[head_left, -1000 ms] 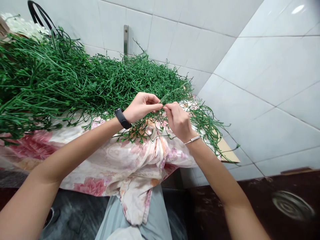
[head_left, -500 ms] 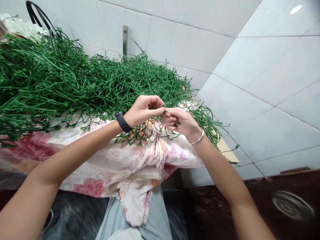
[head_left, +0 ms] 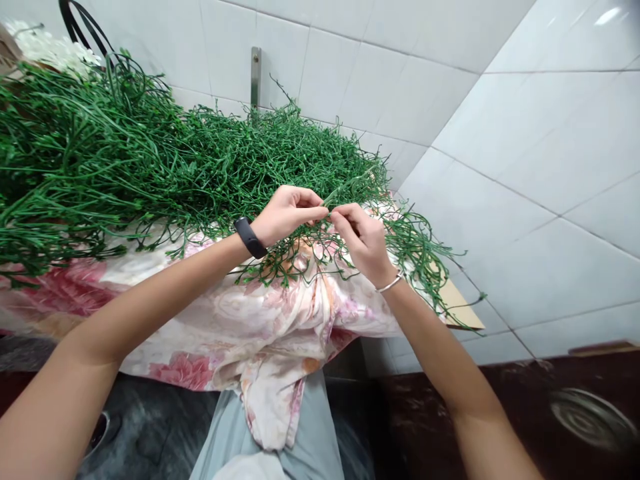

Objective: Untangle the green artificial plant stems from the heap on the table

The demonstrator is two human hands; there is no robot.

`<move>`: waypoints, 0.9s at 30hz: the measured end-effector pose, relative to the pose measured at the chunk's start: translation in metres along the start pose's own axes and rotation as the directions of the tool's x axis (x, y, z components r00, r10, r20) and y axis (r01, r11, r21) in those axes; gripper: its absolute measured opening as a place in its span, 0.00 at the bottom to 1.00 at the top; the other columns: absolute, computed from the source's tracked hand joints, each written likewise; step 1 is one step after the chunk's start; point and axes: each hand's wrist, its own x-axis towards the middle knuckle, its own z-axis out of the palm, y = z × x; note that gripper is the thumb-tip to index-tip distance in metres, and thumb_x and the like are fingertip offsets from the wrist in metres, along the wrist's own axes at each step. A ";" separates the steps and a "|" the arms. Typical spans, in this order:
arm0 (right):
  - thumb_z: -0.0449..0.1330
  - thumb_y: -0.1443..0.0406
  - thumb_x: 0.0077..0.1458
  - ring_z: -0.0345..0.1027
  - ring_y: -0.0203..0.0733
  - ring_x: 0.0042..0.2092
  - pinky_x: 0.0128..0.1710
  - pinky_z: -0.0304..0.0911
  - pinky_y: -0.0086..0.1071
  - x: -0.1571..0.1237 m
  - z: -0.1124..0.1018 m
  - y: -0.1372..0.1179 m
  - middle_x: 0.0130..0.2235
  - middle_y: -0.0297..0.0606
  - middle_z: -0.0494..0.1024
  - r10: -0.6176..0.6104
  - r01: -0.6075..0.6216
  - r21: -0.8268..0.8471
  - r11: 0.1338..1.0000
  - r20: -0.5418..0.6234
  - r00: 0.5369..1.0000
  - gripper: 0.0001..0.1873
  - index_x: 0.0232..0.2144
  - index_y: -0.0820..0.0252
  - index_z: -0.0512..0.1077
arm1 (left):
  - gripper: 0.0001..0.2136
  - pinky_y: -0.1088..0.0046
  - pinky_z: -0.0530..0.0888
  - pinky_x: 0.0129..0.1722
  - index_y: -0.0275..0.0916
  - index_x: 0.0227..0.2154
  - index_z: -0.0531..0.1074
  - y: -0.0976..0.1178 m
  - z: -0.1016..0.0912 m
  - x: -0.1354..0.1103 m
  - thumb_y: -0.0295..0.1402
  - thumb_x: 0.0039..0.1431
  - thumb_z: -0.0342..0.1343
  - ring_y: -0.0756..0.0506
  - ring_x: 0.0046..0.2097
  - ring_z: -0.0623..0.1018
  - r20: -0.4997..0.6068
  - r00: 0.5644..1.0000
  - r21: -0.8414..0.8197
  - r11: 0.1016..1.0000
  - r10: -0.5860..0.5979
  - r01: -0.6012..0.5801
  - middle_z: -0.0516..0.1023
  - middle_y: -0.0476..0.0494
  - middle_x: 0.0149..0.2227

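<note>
I see the left hand (head_left: 284, 217) clamped, thumb against finger, on thin green stems (head_left: 349, 186) at the right end of the green pile (head_left: 220, 157). The right hand (head_left: 367, 243) has its fingertips together just beside the left thumb; I can't tell what's between them. Floral cloth (head_left: 250, 323) spreads in front of the pile.

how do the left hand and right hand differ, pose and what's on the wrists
The left hand wears a broad black band; the right hand wears a thin silvery bracelet. The left hand's thumb is extended and it seems to hold pale green stems; the right hand's fingers bend into a pinch, too small to tell on what. Both have their fingertips close together.
</note>
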 end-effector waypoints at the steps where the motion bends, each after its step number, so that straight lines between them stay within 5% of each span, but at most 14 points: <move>1: 0.52 0.60 0.54 0.48 0.27 0.21 0.20 0.45 0.25 0.001 -0.001 0.000 0.20 0.28 0.57 0.095 -0.100 0.129 0.987 0.043 0.995 0.09 0.28 0.61 0.64 | 0.05 0.79 0.65 0.25 0.32 0.20 0.68 0.000 0.001 0.000 0.28 0.42 0.57 0.57 0.23 0.67 -0.003 1.000 -0.011 1.000 0.008 -0.008 0.69 0.52 0.20; 4: 0.53 0.59 0.53 0.41 0.25 0.18 0.17 0.39 0.24 0.006 -0.004 0.000 0.18 0.25 0.51 0.293 -0.409 0.454 0.792 0.304 0.906 0.11 0.26 0.61 0.62 | 0.05 0.79 0.65 0.25 0.32 0.20 0.67 -0.003 0.002 0.000 0.28 0.41 0.57 0.57 0.23 0.67 -0.012 0.999 -0.025 0.999 0.031 -0.031 0.69 0.52 0.20; 7: 0.54 0.60 0.51 0.39 0.25 0.18 0.17 0.39 0.23 0.008 -0.006 0.001 0.18 0.23 0.49 0.325 -0.517 0.506 0.691 0.422 0.847 0.10 0.26 0.62 0.62 | 0.05 0.79 0.65 0.25 0.32 0.20 0.67 -0.006 0.003 0.000 0.28 0.41 0.57 0.57 0.23 0.67 -0.025 0.999 -0.029 0.999 0.041 -0.042 0.68 0.52 0.20; 10: 0.54 0.59 0.52 0.43 0.25 0.18 0.17 0.42 0.23 0.005 -0.003 0.002 0.18 0.24 0.53 0.270 -0.340 0.382 0.859 0.225 0.936 0.10 0.29 0.61 0.63 | 0.05 0.80 0.63 0.24 0.32 0.19 0.67 -0.008 0.004 0.000 0.28 0.41 0.57 0.57 0.22 0.66 -0.052 0.998 -0.030 0.999 0.025 -0.027 0.67 0.53 0.19; 13: 0.57 0.60 0.50 0.48 0.27 0.21 0.20 0.48 0.24 0.000 0.000 0.003 0.20 0.25 0.55 0.025 -0.025 0.012 1.000 0.013 1.000 0.11 0.34 0.60 0.63 | 0.04 0.80 0.63 0.24 0.32 0.19 0.67 -0.007 0.003 0.000 0.27 0.41 0.57 0.58 0.22 0.65 -0.050 0.999 -0.028 0.999 -0.017 0.016 0.66 0.54 0.18; 18: 0.51 0.63 0.55 0.54 0.29 0.23 0.25 0.54 0.26 -0.004 -0.001 0.008 0.25 0.31 0.65 -0.359 0.318 -0.511 0.799 0.019 0.933 0.08 0.36 0.58 0.65 | 0.05 0.79 0.63 0.25 0.32 0.19 0.68 -0.007 0.001 0.001 0.28 0.43 0.57 0.57 0.22 0.66 -0.012 1.000 -0.030 0.999 -0.026 0.026 0.67 0.53 0.19; 22: 0.49 0.63 0.57 0.57 0.32 0.25 0.24 0.51 0.28 -0.004 -0.006 0.010 0.25 0.35 0.66 -0.457 0.380 -0.708 0.595 0.091 0.885 0.09 0.36 0.58 0.68 | 0.06 0.78 0.63 0.26 0.32 0.20 0.69 -0.007 0.000 0.001 0.30 0.42 0.58 0.57 0.22 0.66 0.019 1.000 -0.036 0.999 -0.014 0.015 0.68 0.53 0.20; 25: 0.48 0.64 0.57 0.57 0.33 0.25 0.24 0.50 0.29 -0.006 -0.006 0.007 0.23 0.35 0.64 -0.455 0.360 -0.719 0.595 0.068 0.888 0.10 0.35 0.58 0.69 | 0.06 0.77 0.64 0.27 0.32 0.20 0.69 -0.004 0.000 0.000 0.30 0.42 0.59 0.56 0.23 0.66 0.027 0.999 -0.031 0.999 -0.016 0.017 0.69 0.53 0.20; 27: 0.48 0.64 0.57 0.57 0.32 0.26 0.25 0.51 0.28 -0.007 -0.004 0.003 0.24 0.35 0.64 -0.417 0.322 -0.644 0.694 0.005 0.909 0.10 0.33 0.59 0.68 | 0.05 0.78 0.64 0.27 0.33 0.21 0.69 -0.002 0.001 -0.001 0.30 0.43 0.58 0.56 0.23 0.66 0.037 0.999 -0.027 0.999 -0.019 0.020 0.69 0.53 0.20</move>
